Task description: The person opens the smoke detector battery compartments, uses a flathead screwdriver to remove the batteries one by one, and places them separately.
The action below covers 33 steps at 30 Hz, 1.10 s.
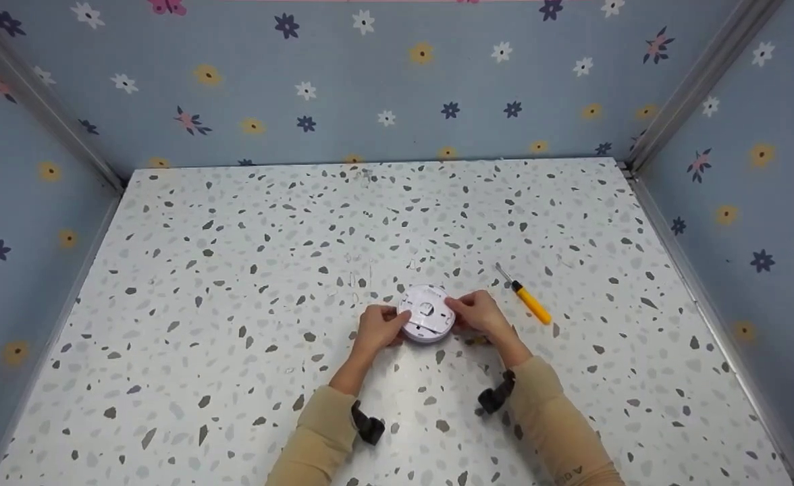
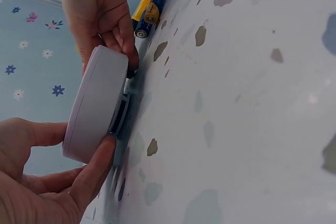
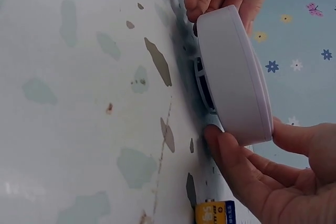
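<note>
A round white smoke detector (image 1: 416, 305) is held between both hands just above the table, its flat slotted back facing up. My left hand (image 1: 378, 329) grips its left edge, thumb on top and fingers beneath. On the opposite edge, my right hand (image 1: 481, 314) pinches it the same way. Side-on in the left wrist view, the detector's smooth wall (image 2: 97, 103) is tilted, and a raised vented part (image 2: 121, 114) shows on its underside. Blue and yellow AA batteries (image 2: 152, 13) lie beyond it, near the right hand; one battery (image 3: 210, 212) also appears in the right wrist view.
A screwdriver (image 1: 532, 303) with a yellow handle lies to the right of the right hand, tip pointing away. The speckled white table (image 1: 235, 270) is bounded by flowered blue panels (image 1: 383, 67) at the back and sides.
</note>
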Motion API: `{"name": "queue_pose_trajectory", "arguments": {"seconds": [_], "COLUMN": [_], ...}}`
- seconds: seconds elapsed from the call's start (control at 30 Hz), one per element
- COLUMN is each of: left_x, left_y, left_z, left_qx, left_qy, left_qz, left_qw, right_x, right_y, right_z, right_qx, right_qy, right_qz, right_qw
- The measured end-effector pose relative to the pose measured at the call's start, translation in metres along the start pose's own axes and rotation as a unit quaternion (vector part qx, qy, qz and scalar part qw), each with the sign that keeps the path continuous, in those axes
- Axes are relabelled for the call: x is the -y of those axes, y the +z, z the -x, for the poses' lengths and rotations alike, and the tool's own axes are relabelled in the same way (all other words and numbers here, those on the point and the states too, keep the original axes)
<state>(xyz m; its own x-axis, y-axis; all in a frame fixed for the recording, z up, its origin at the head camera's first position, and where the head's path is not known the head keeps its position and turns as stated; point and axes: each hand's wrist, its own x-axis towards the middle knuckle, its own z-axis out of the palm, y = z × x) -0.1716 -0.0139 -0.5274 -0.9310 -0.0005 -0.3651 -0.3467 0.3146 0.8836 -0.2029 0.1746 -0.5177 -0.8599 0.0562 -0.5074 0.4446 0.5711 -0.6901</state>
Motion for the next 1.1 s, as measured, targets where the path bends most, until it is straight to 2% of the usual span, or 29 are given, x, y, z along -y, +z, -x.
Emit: {"name": "queue_pose_trajectory", "arguments": {"seconds": [0.27,0.4,0.63,0.93,1.1], "left_x": [0.0028,0.0038,0.0065,0.0065,0.0072], "left_y": [0.0014,0.0023,0.004,0.0036,0.0032], "left_z": [-0.0015,-0.0013,-0.0013,-0.002,-0.0015], "left_qx": [-0.016,-0.026,-0.044,-0.045,-0.042], "left_qy": [-0.008,0.001,0.025,0.022,0.006], "left_qz": [0.013,0.009,-0.01,-0.014,-0.011], "left_qw": [0.9997,0.9996,0.9987,0.9986,0.999], "right_x": [-0.0001,-0.0005,0.0004,0.0006,0.0011], "right_y": [0.0034,0.0029,-0.0005,-0.002,0.0015], "right_z": [0.0005,0.0013,0.0051,0.0049,0.0075], "right_qx": [-0.005,-0.005,-0.014,-0.015,-0.023], "right_qy": [0.002,0.015,0.004,0.018,0.017], "right_qz": [-0.03,-0.044,-0.044,-0.047,-0.036], "right_qw": [1.0,0.999,0.999,0.999,0.999]}}
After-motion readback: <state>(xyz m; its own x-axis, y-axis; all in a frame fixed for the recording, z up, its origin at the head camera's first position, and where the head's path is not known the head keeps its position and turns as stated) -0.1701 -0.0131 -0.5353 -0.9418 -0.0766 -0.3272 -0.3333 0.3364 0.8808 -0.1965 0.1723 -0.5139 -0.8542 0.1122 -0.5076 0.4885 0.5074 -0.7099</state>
